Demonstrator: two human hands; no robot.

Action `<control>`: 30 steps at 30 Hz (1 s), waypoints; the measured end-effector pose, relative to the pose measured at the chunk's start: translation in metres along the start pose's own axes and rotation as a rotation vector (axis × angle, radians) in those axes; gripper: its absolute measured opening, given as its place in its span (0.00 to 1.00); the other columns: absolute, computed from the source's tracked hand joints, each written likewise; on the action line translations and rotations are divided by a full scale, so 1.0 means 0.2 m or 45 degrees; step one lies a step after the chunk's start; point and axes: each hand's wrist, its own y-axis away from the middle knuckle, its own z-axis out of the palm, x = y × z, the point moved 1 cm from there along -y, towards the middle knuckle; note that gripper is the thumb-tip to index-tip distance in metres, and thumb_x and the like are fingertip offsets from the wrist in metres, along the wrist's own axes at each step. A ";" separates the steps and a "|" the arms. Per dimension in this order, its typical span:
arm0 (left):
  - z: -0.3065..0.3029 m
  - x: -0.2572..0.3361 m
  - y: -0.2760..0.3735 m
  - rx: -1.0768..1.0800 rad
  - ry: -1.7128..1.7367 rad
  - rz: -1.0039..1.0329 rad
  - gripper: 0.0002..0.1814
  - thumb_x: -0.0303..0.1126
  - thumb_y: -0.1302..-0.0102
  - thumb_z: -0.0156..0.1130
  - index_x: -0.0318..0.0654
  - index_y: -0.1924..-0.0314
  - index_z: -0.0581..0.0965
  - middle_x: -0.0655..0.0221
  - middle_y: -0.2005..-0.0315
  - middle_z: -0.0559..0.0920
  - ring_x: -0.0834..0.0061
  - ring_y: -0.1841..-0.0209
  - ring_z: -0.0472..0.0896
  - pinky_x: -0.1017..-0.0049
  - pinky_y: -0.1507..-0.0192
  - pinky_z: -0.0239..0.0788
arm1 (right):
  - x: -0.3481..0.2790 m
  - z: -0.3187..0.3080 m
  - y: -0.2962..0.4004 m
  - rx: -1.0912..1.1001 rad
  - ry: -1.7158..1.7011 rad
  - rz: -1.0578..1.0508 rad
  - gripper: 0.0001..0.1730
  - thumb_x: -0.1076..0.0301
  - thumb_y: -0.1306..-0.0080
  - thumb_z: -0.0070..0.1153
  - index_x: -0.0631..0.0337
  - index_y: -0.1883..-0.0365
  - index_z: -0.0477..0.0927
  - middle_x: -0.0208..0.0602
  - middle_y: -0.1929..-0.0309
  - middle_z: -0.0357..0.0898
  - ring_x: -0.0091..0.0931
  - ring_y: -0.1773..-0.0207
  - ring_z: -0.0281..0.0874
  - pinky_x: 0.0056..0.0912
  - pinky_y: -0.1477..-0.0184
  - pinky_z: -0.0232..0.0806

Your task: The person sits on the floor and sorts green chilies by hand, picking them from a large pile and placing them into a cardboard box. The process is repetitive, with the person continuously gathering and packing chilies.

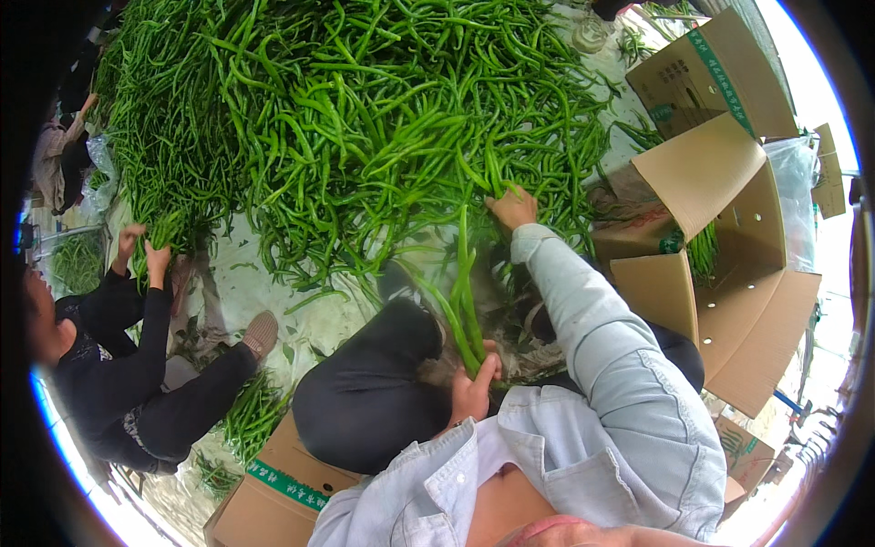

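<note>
My left hand is closed around the lower ends of a few long green chili peppers, held upright in front of my lap. My right hand reaches forward to the near edge of a large heap of green chili peppers. Its fingers are on some light green peppers there, and the fingertips are partly hidden. The heap lies spread on a pale ground sheet.
An open cardboard box with peppers inside stands to my right, with another carton beyond it. At my lower left is a further cardboard box. A co-worker sits at left, holding peppers.
</note>
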 end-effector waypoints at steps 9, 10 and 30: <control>0.04 0.07 -0.02 -0.011 0.010 0.045 0.16 0.30 0.32 0.52 0.30 0.48 0.67 0.72 0.72 0.72 0.81 0.69 0.68 0.80 0.62 0.60 | 0.04 -0.28 0.11 -0.184 -0.713 0.012 0.22 0.56 0.45 0.61 0.60 0.55 0.80 0.35 0.63 0.81 0.33 0.57 0.76 0.31 0.55 0.65; 0.05 0.08 -0.01 -0.011 0.022 0.060 0.15 0.30 0.32 0.52 0.31 0.48 0.67 0.72 0.72 0.72 0.81 0.69 0.68 0.80 0.62 0.60 | 0.01 -0.38 0.19 -0.266 -0.896 0.017 0.21 0.59 0.44 0.61 0.62 0.56 0.80 0.32 0.66 0.80 0.29 0.60 0.75 0.29 0.57 0.64; 0.08 0.14 0.17 -0.248 0.103 0.322 0.14 0.33 0.37 0.62 0.35 0.54 0.74 0.72 0.64 0.77 0.80 0.63 0.74 0.78 0.61 0.65 | -0.09 -0.91 1.56 -0.721 -0.807 -0.425 0.26 0.59 0.45 0.63 0.69 0.53 0.77 0.39 0.58 0.80 0.25 0.56 0.76 0.26 0.52 0.66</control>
